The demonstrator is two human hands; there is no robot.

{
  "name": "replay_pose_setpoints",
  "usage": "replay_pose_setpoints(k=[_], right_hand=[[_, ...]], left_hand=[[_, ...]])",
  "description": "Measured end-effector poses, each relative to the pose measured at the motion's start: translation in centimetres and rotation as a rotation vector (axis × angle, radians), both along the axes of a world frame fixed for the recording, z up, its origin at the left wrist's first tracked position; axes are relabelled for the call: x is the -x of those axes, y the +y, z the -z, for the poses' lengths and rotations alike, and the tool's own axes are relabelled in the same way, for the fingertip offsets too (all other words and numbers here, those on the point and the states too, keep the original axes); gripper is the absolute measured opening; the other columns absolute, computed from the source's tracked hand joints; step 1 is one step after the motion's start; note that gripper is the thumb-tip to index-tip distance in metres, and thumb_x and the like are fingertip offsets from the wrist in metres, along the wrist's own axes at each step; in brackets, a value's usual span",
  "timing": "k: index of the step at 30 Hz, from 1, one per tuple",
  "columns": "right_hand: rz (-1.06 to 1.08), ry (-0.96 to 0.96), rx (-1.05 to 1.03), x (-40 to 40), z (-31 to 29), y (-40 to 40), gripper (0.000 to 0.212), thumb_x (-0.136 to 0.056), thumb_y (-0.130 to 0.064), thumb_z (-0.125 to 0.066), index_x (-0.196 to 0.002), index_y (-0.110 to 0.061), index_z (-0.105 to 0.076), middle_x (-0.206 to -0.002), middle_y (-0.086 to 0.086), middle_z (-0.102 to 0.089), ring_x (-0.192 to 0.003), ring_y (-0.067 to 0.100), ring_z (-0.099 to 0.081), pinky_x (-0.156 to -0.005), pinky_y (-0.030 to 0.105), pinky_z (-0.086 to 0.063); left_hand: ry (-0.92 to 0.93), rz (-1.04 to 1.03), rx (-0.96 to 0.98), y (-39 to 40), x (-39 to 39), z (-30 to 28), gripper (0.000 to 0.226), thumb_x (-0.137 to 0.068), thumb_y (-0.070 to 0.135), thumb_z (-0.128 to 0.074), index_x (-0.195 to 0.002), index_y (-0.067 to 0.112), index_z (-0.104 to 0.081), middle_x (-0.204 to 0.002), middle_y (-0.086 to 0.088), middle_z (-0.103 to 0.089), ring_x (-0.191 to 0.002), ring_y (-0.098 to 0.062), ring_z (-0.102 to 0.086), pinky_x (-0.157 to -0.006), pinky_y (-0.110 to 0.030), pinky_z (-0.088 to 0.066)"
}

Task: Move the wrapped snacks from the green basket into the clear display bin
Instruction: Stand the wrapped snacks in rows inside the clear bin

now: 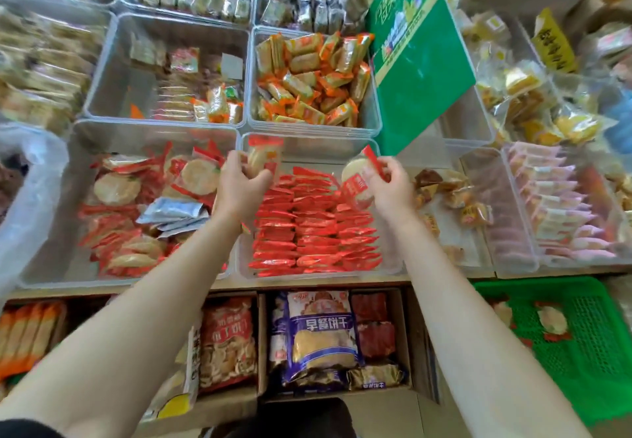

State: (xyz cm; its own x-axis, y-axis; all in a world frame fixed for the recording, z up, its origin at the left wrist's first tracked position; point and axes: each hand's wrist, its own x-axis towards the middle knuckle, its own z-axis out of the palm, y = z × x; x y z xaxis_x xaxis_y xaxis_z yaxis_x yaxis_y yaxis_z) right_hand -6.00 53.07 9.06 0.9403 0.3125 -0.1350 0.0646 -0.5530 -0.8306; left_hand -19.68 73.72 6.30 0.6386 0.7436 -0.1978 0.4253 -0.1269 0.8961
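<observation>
A clear display bin point(309, 151) in the middle holds neat rows of red-wrapped snacks point(314, 225) standing on edge. My left hand point(241, 184) hovers over the bin's far left corner, shut on a small stack of round rice-cracker packs point(263, 157). My right hand point(386, 186) is over the bin's far right side and pinches one wrapped cracker point(357, 181) by its red end. The green basket point(581, 345) stands at the lower right, below the shelf, with a few wrapped snacks point(552, 321) lying in it.
To the left, another clear bin point(51, 232) holds loose crackers of the same kind and silver-blue packets. Behind are bins of orange-wrapped snacks point(307, 78), and a green carton point(417, 54) leans in a bin. Cardboard boxes with bagged biscuits point(321, 331) sit under the shelf.
</observation>
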Motion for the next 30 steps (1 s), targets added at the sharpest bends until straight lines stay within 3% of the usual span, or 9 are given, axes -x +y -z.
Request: replay_pose_setpoints(k=[2,6,9,16,20,26,28,30], right_hand=[[-0.062,-0.196,0.147,-2.7,0.9,1.1,0.016,-0.095,-0.025,-0.059,-0.11,-0.019,-0.058,-0.1,-0.001,-0.064,-0.091,0.018,-0.058,-0.074,0.029,-0.043],[-0.289,-0.54,0.582,-6.0,4.0,2.7,0.012,-0.093,-0.016,-0.054,-0.105,-0.015,-0.057,-0.101,0.007,-0.067,-0.095,0.032,-0.059,-0.081,0.04,-0.041],[-0.47,-0.671,0.808,-6.0,5.7,3.1,0.019,-0.093,-0.008,-0.048,-0.106,-0.016,-0.058,-0.099,0.008,-0.066,-0.095,0.034,-0.058,-0.08,0.039,-0.04],[-0.635,-0.779,0.994,-3.9,5.6,4.4,0.025,-0.093,-0.004,-0.045,-0.108,-0.01,-0.065,-0.104,0.012,-0.06,-0.101,0.033,-0.053,-0.081,0.041,-0.04],[-0.674,-0.734,1.055,-4.2,5.1,5.1,0.023,-0.093,-0.002,-0.047,-0.105,-0.006,-0.066,-0.106,0.014,-0.06,-0.102,0.033,-0.053,-0.082,0.041,-0.043],[-0.77,-0.187,1.064,-6.0,6.6,5.6,0.037,-0.088,-0.005,-0.051,-0.121,-0.015,-0.067,-0.118,0.01,-0.065,-0.104,0.03,-0.063,-0.089,0.038,-0.054],[-0.72,-0.177,0.974,-6.6,6.0,6.6,0.04,-0.089,-0.01,-0.051,-0.127,-0.011,-0.062,-0.125,0.012,-0.062,-0.111,0.031,-0.06,-0.093,0.04,-0.052],[-0.655,-0.324,0.806,-6.6,4.9,8.0,0.042,-0.088,-0.013,-0.051,-0.129,-0.012,-0.059,-0.127,0.011,-0.059,-0.116,0.03,-0.056,-0.095,0.042,-0.05]], left_hand=[[-0.041,0.046,-0.27,1.3,-1.5,1.5,0.02,-0.086,0.023,-0.063,-0.094,0.012,-0.048,-0.091,-0.008,-0.052,-0.079,-0.021,-0.047,-0.069,-0.034,-0.039],[0.074,0.199,-0.685,2.7,-2.6,5.3,0.021,-0.091,0.027,-0.061,-0.094,0.009,-0.052,-0.083,-0.014,-0.06,-0.08,-0.037,-0.056,-0.073,-0.041,-0.038],[0.084,0.219,-0.678,2.8,-2.8,6.3,0.019,-0.092,0.026,-0.06,-0.095,0.009,-0.051,-0.084,-0.015,-0.062,-0.082,-0.038,-0.057,-0.077,-0.044,-0.041],[0.111,0.259,-0.686,2.6,-2.8,6.2,0.014,-0.094,0.022,-0.055,-0.094,0.01,-0.048,-0.085,-0.013,-0.059,-0.083,-0.036,-0.054,-0.077,-0.041,-0.036],[0.129,0.266,-0.693,2.5,-2.8,6.2,0.012,-0.094,0.019,-0.055,-0.098,0.008,-0.05,-0.087,-0.013,-0.059,-0.084,-0.035,-0.054,-0.081,-0.042,-0.036],[0.161,0.295,-0.742,2.4,-2.8,6.4,0.013,-0.095,0.017,-0.053,-0.102,0.006,-0.051,-0.089,-0.012,-0.058,-0.085,-0.034,-0.052,-0.084,-0.045,-0.037],[0.149,0.291,-0.739,2.4,-2.8,6.4,0.012,-0.095,0.018,-0.053,-0.101,0.007,-0.051,-0.089,-0.011,-0.058,-0.085,-0.033,-0.052,-0.084,-0.044,-0.036],[0.154,0.293,-0.745,2.4,-2.9,6.4,0.012,-0.096,0.02,-0.052,-0.101,0.009,-0.051,-0.089,-0.009,-0.058,-0.085,-0.033,-0.051,-0.084,-0.043,-0.036]])
